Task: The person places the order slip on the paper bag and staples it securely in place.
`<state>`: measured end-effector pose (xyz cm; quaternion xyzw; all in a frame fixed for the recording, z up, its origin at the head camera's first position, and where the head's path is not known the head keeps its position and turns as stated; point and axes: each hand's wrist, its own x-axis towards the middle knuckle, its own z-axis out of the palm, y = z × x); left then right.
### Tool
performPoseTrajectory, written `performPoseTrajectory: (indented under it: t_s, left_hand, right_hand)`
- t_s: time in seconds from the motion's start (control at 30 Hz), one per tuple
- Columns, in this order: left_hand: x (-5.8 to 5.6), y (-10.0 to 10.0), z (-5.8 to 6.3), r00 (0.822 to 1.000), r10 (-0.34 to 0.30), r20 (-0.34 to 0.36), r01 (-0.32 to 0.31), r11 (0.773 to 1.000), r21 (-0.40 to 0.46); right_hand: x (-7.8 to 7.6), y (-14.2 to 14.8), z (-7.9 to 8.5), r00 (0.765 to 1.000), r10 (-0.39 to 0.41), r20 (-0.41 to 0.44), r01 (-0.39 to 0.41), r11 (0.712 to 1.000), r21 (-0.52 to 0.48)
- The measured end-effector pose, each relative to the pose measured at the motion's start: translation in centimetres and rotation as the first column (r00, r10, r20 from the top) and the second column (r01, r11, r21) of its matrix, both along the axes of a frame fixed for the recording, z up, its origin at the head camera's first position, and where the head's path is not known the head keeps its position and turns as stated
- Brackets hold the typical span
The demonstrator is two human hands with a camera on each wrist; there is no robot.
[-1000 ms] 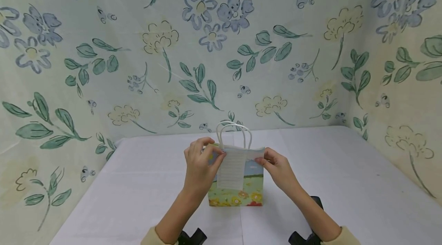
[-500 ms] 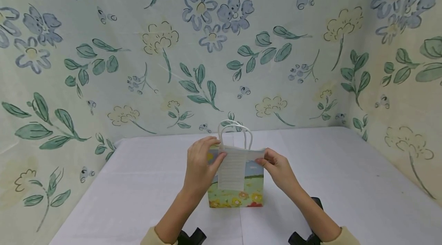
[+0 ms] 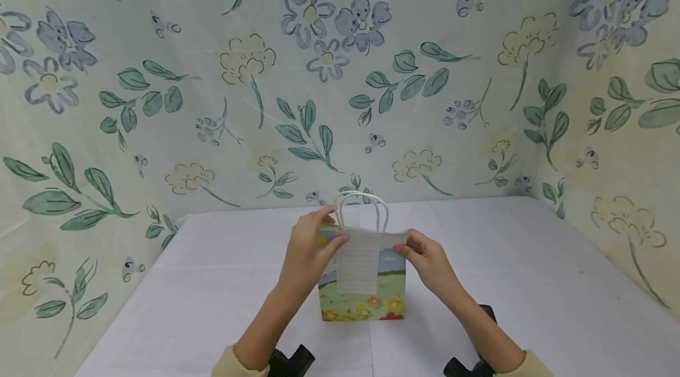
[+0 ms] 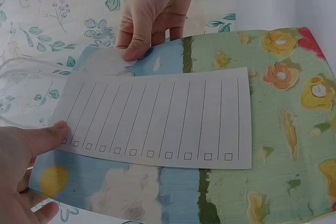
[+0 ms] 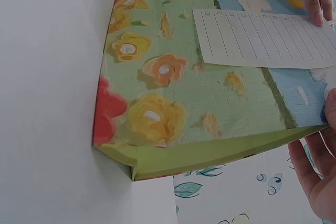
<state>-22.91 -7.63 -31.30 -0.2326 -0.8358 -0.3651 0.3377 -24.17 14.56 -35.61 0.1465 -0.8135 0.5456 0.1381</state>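
Note:
A paper gift bag (image 3: 390, 294) with painted flowers and sky stands upright on the table, its white handles (image 3: 387, 210) raised. Against its front lies a white checklist sheet (image 3: 357, 265) with ruled lines and small boxes. My left hand (image 3: 304, 253) presses the sheet's upper left corner to the bag with the thumb; the left wrist view shows the other fingers reaching around the bag's edge. With thumb and fingers, my right hand (image 3: 429, 259) pinches the bag's upper right edge. The right wrist view shows the bag's green side panel (image 5: 210, 153) folded inward.
White cloth covers the table (image 3: 223, 282). A floral curtain (image 3: 159, 129) hangs behind it and along the sides. Black wrist-worn devices (image 3: 292, 360) show at the bottom edge beside both forearms.
The left index finger has lifted away from the thumb toward the bag's top edge. The sheet has shifted slightly right across the bag. The right hand has stayed almost in place.

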Motion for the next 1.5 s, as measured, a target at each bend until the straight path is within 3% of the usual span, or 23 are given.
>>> performPoseTrajectory:
  t_s: [0.63, 0.93, 1.1, 1.5]
  left_hand:
    - [-0.2, -0.2, 0.4, 0.992, -0.027, 0.122, 0.024, 0.999, 0.023]
    - [-0.5, -0.4, 0.8, 0.980, -0.051, 0.194, 0.039, 0.997, 0.065]
    - [-0.6, -0.4, 0.7, 0.971, -0.058, 0.231, 0.038, 0.995, 0.090]
    - [-0.6, -0.4, 0.5, 0.966, -0.076, 0.245, 0.050, 0.992, 0.112]
  right_hand:
    - [0.0, -0.1, 0.3, 1.000, 0.027, -0.008, -0.027, 1.000, -0.003]
    - [-0.1, 0.0, 0.4, 0.997, 0.074, 0.028, -0.074, 0.997, -0.004]
    - [-0.2, -0.2, 1.0, 0.996, 0.077, 0.048, -0.077, 0.997, 0.005]
    - [-0.4, -1.8, 2.8, 0.998, 0.046, 0.036, -0.045, 0.998, -0.031]
